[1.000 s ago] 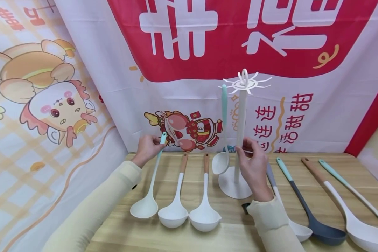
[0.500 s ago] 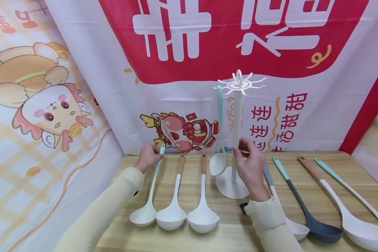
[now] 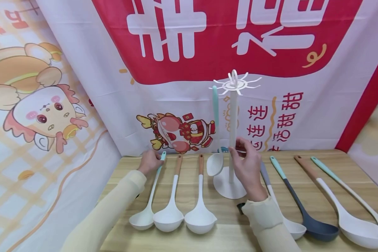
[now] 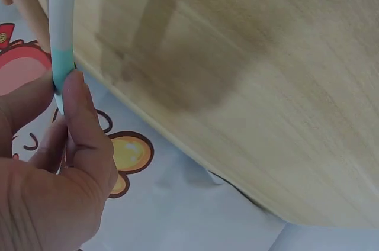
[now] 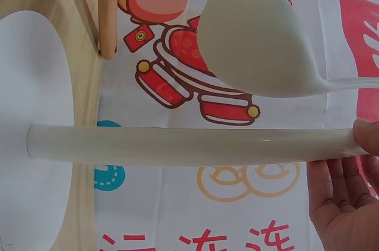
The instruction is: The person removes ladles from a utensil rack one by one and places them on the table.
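Observation:
In the head view my left hand pinches the mint handle end of a white ladle at the left of the row. The left wrist view shows the thumb and fingers on that mint handle. My right hand holds the upright pole of a white utensil stand, fingers around it below mid-height. From one hook of the stand hangs a white spoon-like ladle with a mint handle; its bowl is close beside the pole in the right wrist view.
Two white ladles with brown handles lie left of the stand. To its right lie a grey-handled white ladle, a dark ladle, a large white ladle and another mint-handled utensil. A printed cloth hangs behind the wooden table.
My left hand has lowered the ladle's handle end to about the table's back edge, level with the neighbouring handles. The right hand keeps its hold on the pole. The head view has shifted slightly.

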`<act>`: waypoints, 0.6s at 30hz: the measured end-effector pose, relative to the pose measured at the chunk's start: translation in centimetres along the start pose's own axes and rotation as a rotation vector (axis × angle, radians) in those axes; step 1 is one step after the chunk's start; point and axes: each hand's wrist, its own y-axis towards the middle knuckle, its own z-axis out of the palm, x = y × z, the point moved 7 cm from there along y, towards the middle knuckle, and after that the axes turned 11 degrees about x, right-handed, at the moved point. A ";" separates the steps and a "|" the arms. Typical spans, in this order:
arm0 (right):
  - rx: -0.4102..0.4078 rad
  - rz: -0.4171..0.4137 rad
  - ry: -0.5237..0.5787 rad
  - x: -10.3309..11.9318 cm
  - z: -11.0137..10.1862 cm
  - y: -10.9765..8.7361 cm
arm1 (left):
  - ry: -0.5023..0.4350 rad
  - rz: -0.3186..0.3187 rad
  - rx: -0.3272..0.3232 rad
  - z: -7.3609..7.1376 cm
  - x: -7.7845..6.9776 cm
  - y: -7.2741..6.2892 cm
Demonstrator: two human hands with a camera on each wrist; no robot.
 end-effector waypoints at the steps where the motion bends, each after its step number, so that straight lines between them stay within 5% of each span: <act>1: 0.000 -0.001 0.003 0.0 0.0 0.0 | 0.000 -0.011 0.011 0.2 0.2 0.0; 18: -0.005 0.006 0.008 -0.2 0.1 0.1 | -0.026 -0.115 0.054 2.2 1.6 0.1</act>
